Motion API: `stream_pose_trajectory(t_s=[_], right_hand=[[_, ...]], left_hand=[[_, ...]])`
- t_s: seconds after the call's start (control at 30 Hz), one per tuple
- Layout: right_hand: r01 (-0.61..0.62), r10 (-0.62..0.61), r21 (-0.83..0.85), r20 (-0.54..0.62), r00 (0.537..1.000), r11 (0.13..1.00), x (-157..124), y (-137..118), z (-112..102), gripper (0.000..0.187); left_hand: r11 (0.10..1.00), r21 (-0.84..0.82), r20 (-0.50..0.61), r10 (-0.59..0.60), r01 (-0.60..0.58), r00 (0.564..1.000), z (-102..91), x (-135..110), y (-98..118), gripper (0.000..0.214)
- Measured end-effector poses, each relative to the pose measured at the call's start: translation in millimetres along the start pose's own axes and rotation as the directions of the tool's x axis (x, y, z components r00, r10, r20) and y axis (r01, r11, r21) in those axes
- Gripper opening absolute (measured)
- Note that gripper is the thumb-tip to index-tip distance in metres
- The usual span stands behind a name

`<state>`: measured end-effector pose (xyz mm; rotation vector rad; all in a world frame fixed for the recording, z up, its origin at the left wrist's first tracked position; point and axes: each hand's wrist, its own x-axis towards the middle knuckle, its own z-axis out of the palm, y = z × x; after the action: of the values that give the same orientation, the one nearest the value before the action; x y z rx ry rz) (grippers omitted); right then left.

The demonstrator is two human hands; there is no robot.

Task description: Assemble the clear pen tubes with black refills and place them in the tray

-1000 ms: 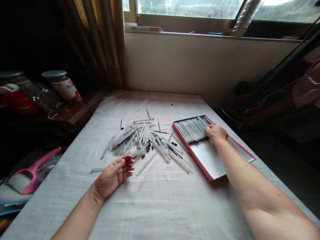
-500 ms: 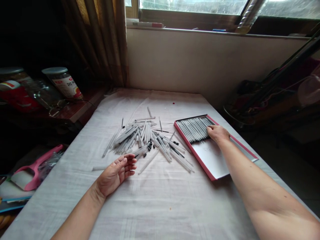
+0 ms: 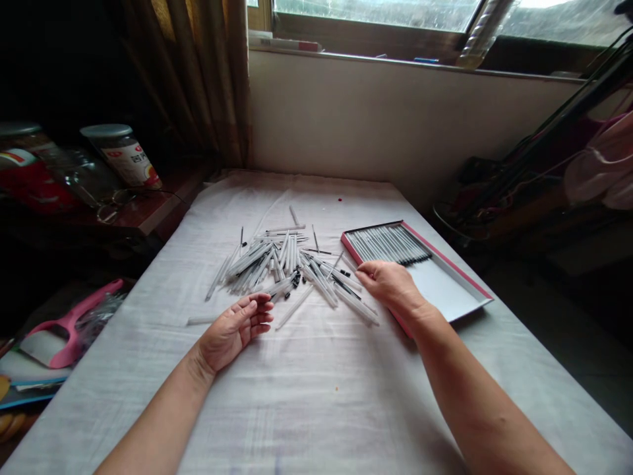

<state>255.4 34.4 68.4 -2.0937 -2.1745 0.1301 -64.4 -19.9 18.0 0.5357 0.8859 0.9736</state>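
Observation:
A heap of clear pen barrels (image 3: 254,260) lies mid-table, mixed with thin dark-tipped refills (image 3: 316,239) and small black caps (image 3: 296,280). My left hand (image 3: 240,330) is at the heap's near edge, palm turned inward, its loosely bent fingers apart and holding nothing I can see. Over the left rim of a shallow red-edged box (image 3: 457,300) is my right hand (image 3: 390,285), its loosely bent fingertips close to the heap's right side. Nothing shows in it, though its lower fingers are hidden. A row of black-ended pens (image 3: 388,244) fills the box's far part.
A white cloth (image 3: 306,409) covers the table. To the left, a side table carries jars (image 3: 126,158) and glasses (image 3: 111,208), with a pink-handled item (image 3: 69,330) lower down. A wall and window sill (image 3: 346,58) stand behind; dark clutter is at right.
My right hand has left the pens in the box and moved left toward the heap. My left hand has stayed nearly in place. The view has shifted slightly.

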Motion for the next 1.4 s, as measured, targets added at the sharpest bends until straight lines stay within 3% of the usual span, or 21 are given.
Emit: stream_pose_trajectory(t_s=[0.07,0.13,0.33,0.47,0.6,0.67,0.73,0.8,0.87,0.93,1.03,1.13,1.2,1.27,1.33,1.4], right_hand=[[0.030,-0.025,-0.031,0.143,0.989,0.999,-22.1,-15.6,4.2,0.025],[0.042,-0.025,-0.082,0.194,0.981,0.996,-37.1,-23.9,8.4,0.023],[0.039,0.005,-0.204,0.208,0.978,0.978,-44.4,-29.9,15.0,0.024],[-0.018,0.054,-0.189,0.184,0.982,0.982,-45.2,-28.5,12.2,0.025],[-0.046,0.046,-0.004,0.109,0.993,0.999,-53.5,-26.5,10.5,0.026],[0.058,-0.066,0.201,0.036,0.997,0.978,-58.1,-29.1,13.9,0.026],[0.185,-0.172,0.397,-0.069,0.983,0.899,-61.8,-35.4,20.7,0.024],[0.276,-0.236,0.512,-0.144,0.961,0.814,-64.7,-45.4,29.3,0.021],[0.330,-0.286,0.575,-0.170,0.943,0.748,-67.5,-58.0,37.7,0.017],[0.361,-0.323,0.632,-0.180,0.929,0.686,-70.0,-70.8,43.9,0.014],[0.342,-0.335,0.736,-0.165,0.928,0.584,-70.4,-83.7,47.3,0.012],[0.284,-0.314,0.815,-0.133,0.940,0.505,-61.9,-79.0,44.3,0.017],[0.252,-0.251,0.806,-0.132,0.959,0.537,-51.7,-64.4,40.2,0.023],[0.202,-0.135,0.717,-0.150,0.979,0.668,-40.3,-44.2,36.2,0.027],[0.116,-0.053,0.517,-0.135,0.989,0.848,-30.7,-24.1,33.3,0.024],[0.045,-0.026,0.265,-0.074,0.997,0.963,-24.5,-9.5,32.0,0.022]], left_hand=[[1.000,0.008,0.011,0.004,-0.004,1.000,0.4,-0.6,-0.2,0.024],[1.000,0.015,0.016,0.001,-0.001,1.000,0.7,-1.1,-0.5,0.024],[1.000,0.030,0.019,-0.002,0.001,1.000,0.6,-2.2,-2.3,0.026],[0.999,0.046,0.028,0.005,-0.007,1.000,0.7,-2.8,-1.5,0.027],[0.996,0.092,0.044,0.017,-0.021,0.999,3.2,-3.6,-2.1,0.029],[0.987,0.154,0.044,0.041,-0.047,0.998,5.4,-4.4,-5.3,0.031],[0.955,0.267,0.030,0.127,-0.130,0.991,8.2,-5.7,-10.5,0.032],[0.846,0.446,0.034,0.309,-0.291,0.951,11.4,-7.7,-16.3,0.032],[0.629,0.634,0.119,0.495,-0.449,0.861,14.7,-10.0,-21.2,0.031],[0.418,0.744,0.237,0.564,-0.521,0.791,17.6,-11.9,-24.7,0.030],[0.256,0.821,0.327,0.521,-0.510,0.788,19.2,-12.7,-28.2,0.025],[0.211,0.860,0.310,0.507,-0.464,0.805,17.1,-11.9,-30.0,0.022],[0.226,0.868,0.271,0.529,-0.441,0.804,14.8,-11.2,-29.9,0.022],[0.266,0.866,0.226,0.548,-0.424,0.805,12.7,-10.4,-29.1,0.023],[0.325,0.851,0.181,0.556,-0.412,0.811,11.4,-9.4,-28.4,0.024],[0.363,0.838,0.154,0.558,-0.407,0.815,10.7,-8.1,-28.3,0.025]])
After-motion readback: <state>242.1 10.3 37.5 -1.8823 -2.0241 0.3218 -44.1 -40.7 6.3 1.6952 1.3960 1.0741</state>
